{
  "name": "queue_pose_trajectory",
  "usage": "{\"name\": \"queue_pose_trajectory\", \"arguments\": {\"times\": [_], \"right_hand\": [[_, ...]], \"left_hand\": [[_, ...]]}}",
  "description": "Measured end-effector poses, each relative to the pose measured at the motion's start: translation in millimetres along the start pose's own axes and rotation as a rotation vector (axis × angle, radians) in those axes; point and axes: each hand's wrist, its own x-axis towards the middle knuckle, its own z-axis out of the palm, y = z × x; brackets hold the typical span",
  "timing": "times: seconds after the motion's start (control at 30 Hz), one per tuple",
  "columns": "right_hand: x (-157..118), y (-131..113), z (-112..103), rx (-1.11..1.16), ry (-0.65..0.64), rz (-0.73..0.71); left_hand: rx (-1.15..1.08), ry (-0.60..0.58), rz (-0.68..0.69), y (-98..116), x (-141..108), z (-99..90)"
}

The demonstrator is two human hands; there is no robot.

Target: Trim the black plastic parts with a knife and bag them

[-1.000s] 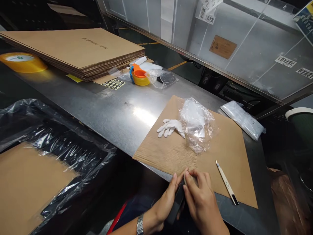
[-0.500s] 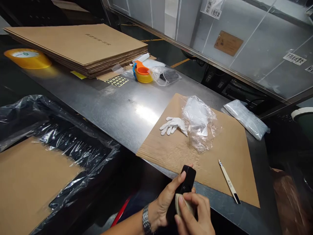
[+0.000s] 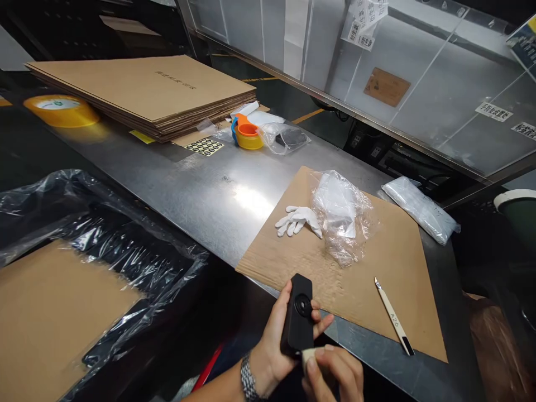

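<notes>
A black, oblong case (image 3: pixel 298 321) with a round ring-shaped recess on its face is gripped in my left hand (image 3: pixel 274 335), just off the front edge of the table. My right hand (image 3: pixel 339 371) pinches a small cream-coloured pad (image 3: pixel 308 355) against the lower end of the case. Beyond them a brown cardboard sheet (image 3: pixel 389 245) covers part of the table. On it lie a white glove (image 3: pixel 298 220), a crumpled clear plastic bag (image 3: pixel 341 215) with something white inside, and a craft knife (image 3: pixel 393 317) with a cream handle.
A stack of flat cardboard (image 3: pixel 142 89) sits at the far left, beside a yellow tape roll (image 3: pixel 62 110). An orange tape dispenser (image 3: pixel 248 133) and a sticker sheet (image 3: pixel 204 146) are nearby. A plastic-lined box (image 3: pixel 138 245) stands at left, a wrapped packet (image 3: pixel 421 209) at right.
The case has turned so that its face with the ring shows, and it has shifted slightly left. My right hand has moved down with the pad to the case's lower end.
</notes>
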Motion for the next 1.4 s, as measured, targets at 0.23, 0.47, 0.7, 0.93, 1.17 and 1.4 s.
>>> {"name": "queue_pose_trajectory", "arguments": {"times": [0.23, 0.47, 0.7, 0.93, 1.17, 1.4], "right_hand": [[35.0, 73.3, -9.0, -0.132, -0.111, 0.189], [48.6, 124.6, 13.7, -0.215, -0.162, 0.302], [55.0, 67.3, -10.0, 0.245, -0.251, 0.545], [65.2, 38.8, -13.6, 0.620, -0.286, 0.692], [60.4, 40.6, -12.3, 0.746, -0.251, 0.815], [56.9, 39.0, -11.3, 0.817, -0.222, 0.972]], "left_hand": [[0.364, -0.008, 0.323, 6.2, -9.3, 4.9], [0.548, 0.069, 0.220, 1.4, -18.0, -5.4], [0.553, -0.109, 0.128, 1.5, -18.0, -4.0], [0.539, -0.056, -0.216, -2.2, -19.3, -3.0], [0.524, -0.024, -0.277, -1.8, -21.4, -0.9], [0.559, 0.005, -0.220, -6.0, -17.4, 4.3]]}}
